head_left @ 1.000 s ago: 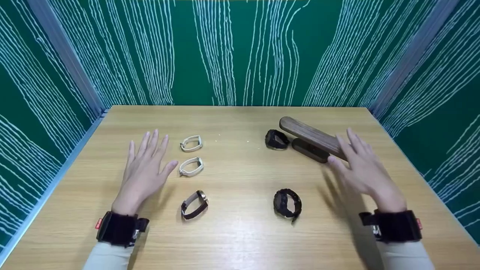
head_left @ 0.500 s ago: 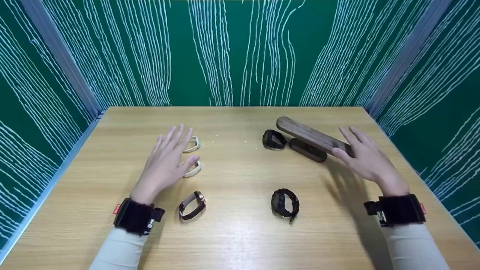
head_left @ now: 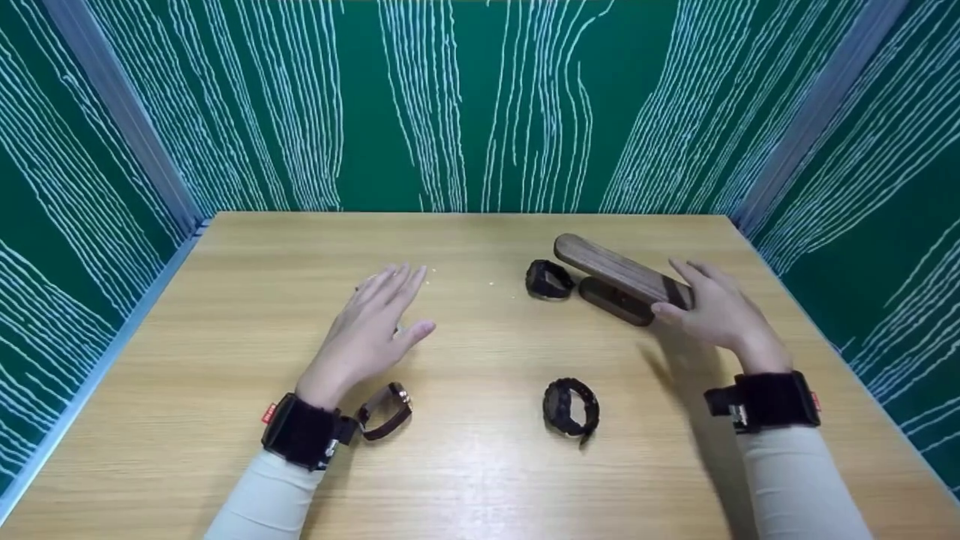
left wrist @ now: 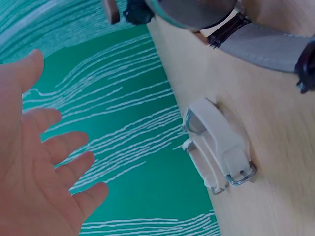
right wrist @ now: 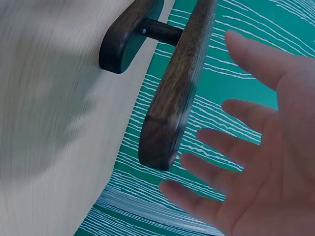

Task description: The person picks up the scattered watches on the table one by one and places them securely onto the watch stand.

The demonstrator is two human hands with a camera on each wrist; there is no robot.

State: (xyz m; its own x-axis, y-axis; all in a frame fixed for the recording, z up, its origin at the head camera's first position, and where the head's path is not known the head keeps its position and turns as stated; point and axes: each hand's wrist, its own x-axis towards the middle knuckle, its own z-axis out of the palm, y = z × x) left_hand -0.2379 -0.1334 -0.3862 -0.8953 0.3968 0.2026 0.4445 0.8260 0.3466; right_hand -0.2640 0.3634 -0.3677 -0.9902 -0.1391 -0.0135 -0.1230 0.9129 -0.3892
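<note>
My left hand [head_left: 367,341] hovers over the left of the table with straight, spread fingers, holding nothing. In the head view it hides most of two white-strapped watches; the left wrist view shows both, a nearer white watch [left wrist: 219,135] and a farther one beside it. Close to the left wrist lies a watch with a dark brown strap [head_left: 391,427]. At the right, my right hand [head_left: 724,311] is spread beside the near end of a dark wooden watch stand [head_left: 611,262]. In the right wrist view its fingers are straight and apart from the stand's raised bar [right wrist: 172,98].
One black watch [head_left: 535,280] lies by the far part of the stand base [head_left: 609,298]. Another black watch [head_left: 556,407] is nearer the front, right of centre. Green walls [head_left: 495,105] with white lines rise behind and beside the wooden table [head_left: 472,360].
My left hand has moved right across the white watches, covering them in the head view. My right hand has shifted only slightly near the stand. The watches and stand stay in place.
</note>
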